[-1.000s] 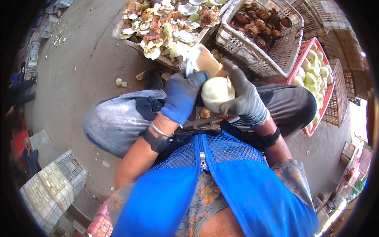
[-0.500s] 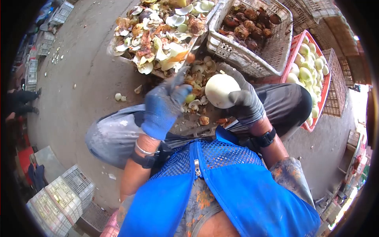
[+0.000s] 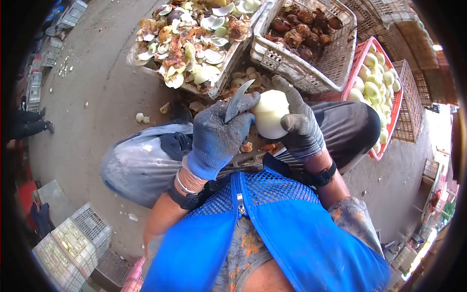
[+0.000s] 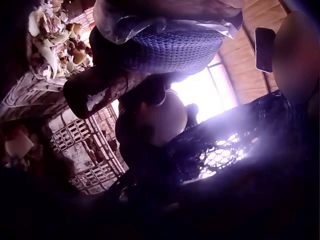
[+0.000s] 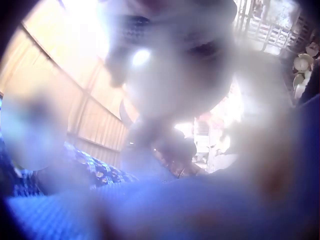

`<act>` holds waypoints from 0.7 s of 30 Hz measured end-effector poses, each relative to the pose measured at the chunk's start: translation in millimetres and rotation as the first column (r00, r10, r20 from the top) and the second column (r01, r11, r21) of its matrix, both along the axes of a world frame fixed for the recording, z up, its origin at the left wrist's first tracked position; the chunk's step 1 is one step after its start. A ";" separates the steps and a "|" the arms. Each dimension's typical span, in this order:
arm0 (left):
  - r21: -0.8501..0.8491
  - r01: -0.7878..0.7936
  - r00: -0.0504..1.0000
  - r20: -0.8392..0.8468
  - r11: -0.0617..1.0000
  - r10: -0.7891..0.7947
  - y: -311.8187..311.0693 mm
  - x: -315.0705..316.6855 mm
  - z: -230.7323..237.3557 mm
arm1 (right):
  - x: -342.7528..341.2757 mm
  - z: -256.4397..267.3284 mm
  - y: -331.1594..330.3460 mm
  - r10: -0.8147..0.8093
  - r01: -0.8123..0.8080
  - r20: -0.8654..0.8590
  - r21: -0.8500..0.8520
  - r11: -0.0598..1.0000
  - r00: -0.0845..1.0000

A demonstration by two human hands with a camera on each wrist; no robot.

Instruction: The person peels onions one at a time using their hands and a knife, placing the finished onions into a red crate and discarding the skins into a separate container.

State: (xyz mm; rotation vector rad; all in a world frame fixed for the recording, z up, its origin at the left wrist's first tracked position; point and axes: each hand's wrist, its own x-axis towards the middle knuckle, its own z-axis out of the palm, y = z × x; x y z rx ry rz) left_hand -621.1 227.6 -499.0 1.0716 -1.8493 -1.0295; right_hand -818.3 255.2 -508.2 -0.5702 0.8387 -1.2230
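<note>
In the head view my gloved left hand [image 3: 219, 131] grips a small curved knife [image 3: 238, 100], its blade pointing up and away from me. The left fingertips are right at the side of a pale peeled onion [image 3: 271, 114]. My right hand [image 3: 302, 124], in a dirty grey glove, holds that onion from the right, with the thumb across its near side. In the left wrist view the onion [image 4: 162, 120] is dim behind a dark glove finger. The right wrist view shows the onion [image 5: 172, 75] blurred and large.
A crate heaped with onion skins [image 3: 175, 48] stands ahead. Beside it, a whitish crate [image 3: 272, 56] holds brown spoiled onions [image 3: 305, 34]. A red crate [image 3: 354, 78] of peeled onions [image 3: 374, 87] is at the right. Scraps lie on the floor [image 3: 87, 131]. Stacked crates [image 3: 73, 238] stand at lower left.
One second ago a wide piece of skin hung between the hands. My left hand swung left as an orange piece showed at the skins crate, then returned to the onion. The right hand kept hold.
</note>
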 end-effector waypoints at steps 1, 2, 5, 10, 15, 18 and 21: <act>-0.162 0.026 0.991 0.134 0.986 -0.004 -1.9 2.2 -0.1 | -2.5 -1.4 0.9 0.001 -0.001 -0.001 -0.003 1.000 1.000; -0.165 0.023 0.991 0.131 0.986 -0.001 -2.5 3.3 -0.1 | -4.3 -0.6 1.7 0.026 -0.028 0.109 0.022 0.999 0.994; 0.037 -0.186 0.982 0.011 0.982 0.186 -5.9 10.3 -6.8 | -15.7 -11.5 6.4 0.055 -0.067 0.241 0.042 0.997 0.969; -0.282 -0.169 0.895 0.358 0.944 0.267 -11.9 18.6 -5.3 | -27.3 -30.0 11.3 0.087 -0.129 0.462 0.060 0.990 0.882; -0.151 -0.085 0.996 0.012 0.985 0.087 -1.4 -8.6 5.0 | -25.3 -34.8 15.6 0.120 -0.158 0.646 0.001 0.987 0.754; -0.263 -0.003 0.994 0.102 0.965 0.031 -3.7 -19.6 12.1 | -25.4 -30.3 15.8 0.105 -0.157 0.619 0.031 0.987 0.779; -0.340 0.083 0.986 0.163 0.937 -0.028 -8.2 -16.8 5.6 | -26.3 -33.2 16.6 0.111 -0.127 0.338 0.024 0.992 0.935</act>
